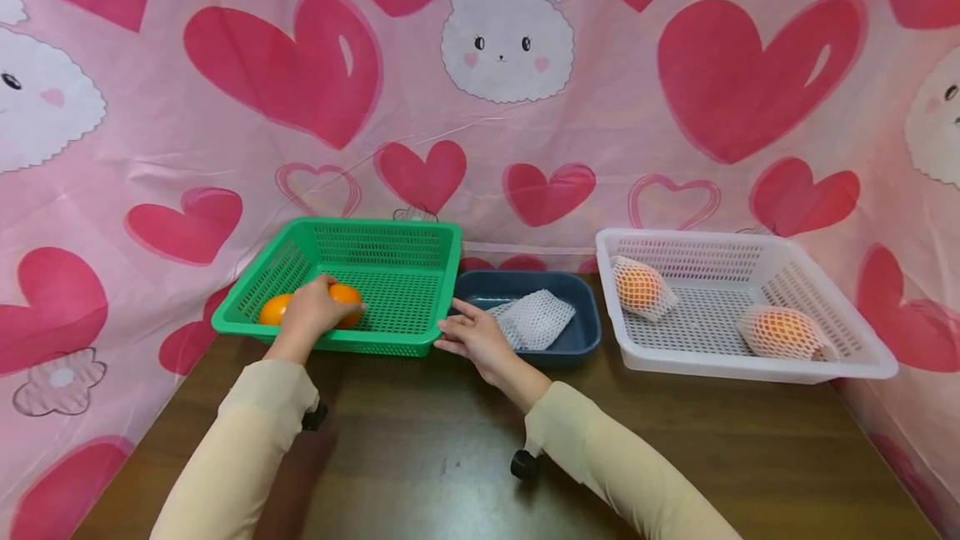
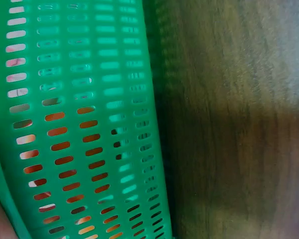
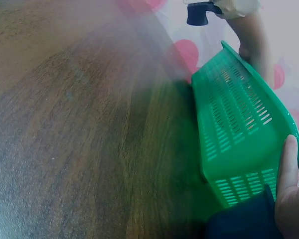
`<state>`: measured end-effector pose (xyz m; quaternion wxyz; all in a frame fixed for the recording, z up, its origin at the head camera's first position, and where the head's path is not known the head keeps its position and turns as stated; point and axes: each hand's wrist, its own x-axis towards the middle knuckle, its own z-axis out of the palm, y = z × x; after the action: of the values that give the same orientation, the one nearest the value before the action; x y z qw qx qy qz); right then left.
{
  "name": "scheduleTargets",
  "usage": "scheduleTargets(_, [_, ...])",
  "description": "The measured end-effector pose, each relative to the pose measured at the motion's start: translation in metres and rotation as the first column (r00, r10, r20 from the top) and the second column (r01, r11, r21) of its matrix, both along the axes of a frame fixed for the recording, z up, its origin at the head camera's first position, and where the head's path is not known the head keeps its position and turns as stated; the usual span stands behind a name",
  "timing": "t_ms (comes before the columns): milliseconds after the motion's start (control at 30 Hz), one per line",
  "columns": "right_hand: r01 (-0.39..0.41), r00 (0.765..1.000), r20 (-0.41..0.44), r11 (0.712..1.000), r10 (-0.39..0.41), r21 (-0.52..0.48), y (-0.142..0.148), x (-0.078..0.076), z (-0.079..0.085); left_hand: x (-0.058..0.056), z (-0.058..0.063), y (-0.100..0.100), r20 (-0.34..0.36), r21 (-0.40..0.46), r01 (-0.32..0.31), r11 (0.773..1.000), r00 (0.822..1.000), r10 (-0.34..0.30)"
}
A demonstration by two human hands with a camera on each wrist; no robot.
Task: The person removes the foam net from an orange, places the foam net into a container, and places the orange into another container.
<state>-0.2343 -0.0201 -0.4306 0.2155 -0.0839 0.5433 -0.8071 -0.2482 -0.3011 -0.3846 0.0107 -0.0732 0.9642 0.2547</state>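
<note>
My left hand [image 1: 313, 307] reaches over the near rim of a green plastic basket [image 1: 408, 340] and grips an orange [image 1: 346, 297], its fingers at the far side and thumb at the right. Another orange [image 1: 275, 308] lies just left of that hand. Orange colour shows through the slots of the basket wall [image 2: 65, 144] in the left wrist view. At the basket's front right corner, my right hand [image 1: 476, 340] holds the rim between thumb and fingers; in the right wrist view, one digit [image 3: 288, 162] lies along the outside of the wall.
Right of the green basket stands a dark blue tray [image 1: 588, 332] with white foam fruit nets [image 1: 542, 319] in it. A white basket [image 1: 720, 367] farther right contains two oranges in nets [image 1: 641, 287]. Everything stands on a brown wooden table [image 1: 420, 448] before a pink heart-patterned cloth [image 1: 420, 119].
</note>
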Motion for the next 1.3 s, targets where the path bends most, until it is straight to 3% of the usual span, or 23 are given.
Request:
scheduleTargets(367, [-0.002, 1.000, 0.006, 1.000, 0.002, -0.010, -0.002, 0.001, -0.001, -0.005, 0.001, -0.003, 0.123, -0.063, 0.078, 0.995, 0.990, -0.070])
scheduleTargets(1300, [0.014, 1.000, 0.024, 1.000, -0.014, -0.021, -0.002, 0.001, 0.001, -0.010, 0.003, 0.002, 0.133, -0.107, 0.142, 0.984, 0.983, -0.128])
